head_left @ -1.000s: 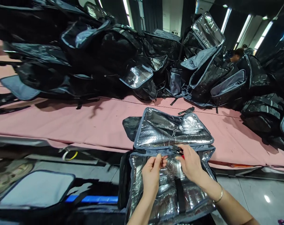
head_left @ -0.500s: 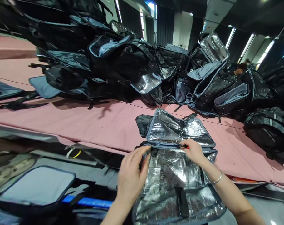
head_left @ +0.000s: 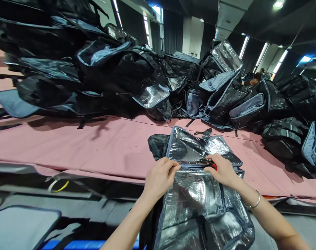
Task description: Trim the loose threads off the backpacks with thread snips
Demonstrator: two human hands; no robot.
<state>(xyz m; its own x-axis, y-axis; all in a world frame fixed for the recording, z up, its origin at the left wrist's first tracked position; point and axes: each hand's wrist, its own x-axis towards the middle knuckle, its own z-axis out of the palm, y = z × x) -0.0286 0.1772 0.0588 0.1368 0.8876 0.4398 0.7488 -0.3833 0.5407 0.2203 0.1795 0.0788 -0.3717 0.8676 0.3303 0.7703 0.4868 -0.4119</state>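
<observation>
From the head camera, you had the open insulated bag (head_left: 199, 194) directly in front of you, lying across the near edge of the pink table (head_left: 95, 146), its silver lining facing up and its lid flap (head_left: 197, 149) folded back toward the far side. Your left hand (head_left: 159, 177) was clenched on the blue-trimmed seam of the bag at the flap's left end, fingers curled over the fabric. Your right hand (head_left: 222, 170) was closed on the same seam further right, grasping a small tool with a red handle (head_left: 214, 166) against it; only a sliver of the tool showed, so I cannot tell what kind it was. A bracelet (head_left: 254, 203) sat on that wrist. Beyond the bag, on the far side of the table, lay a big heap of black bags (head_left: 116, 76), several hanging open. You seemed to be working along the seam where the flap joins the body, probably trimming or checking it. The next move would call for keeping the seam taut between both hands and bringing the tool's tip exactly onto the edge.
</observation>
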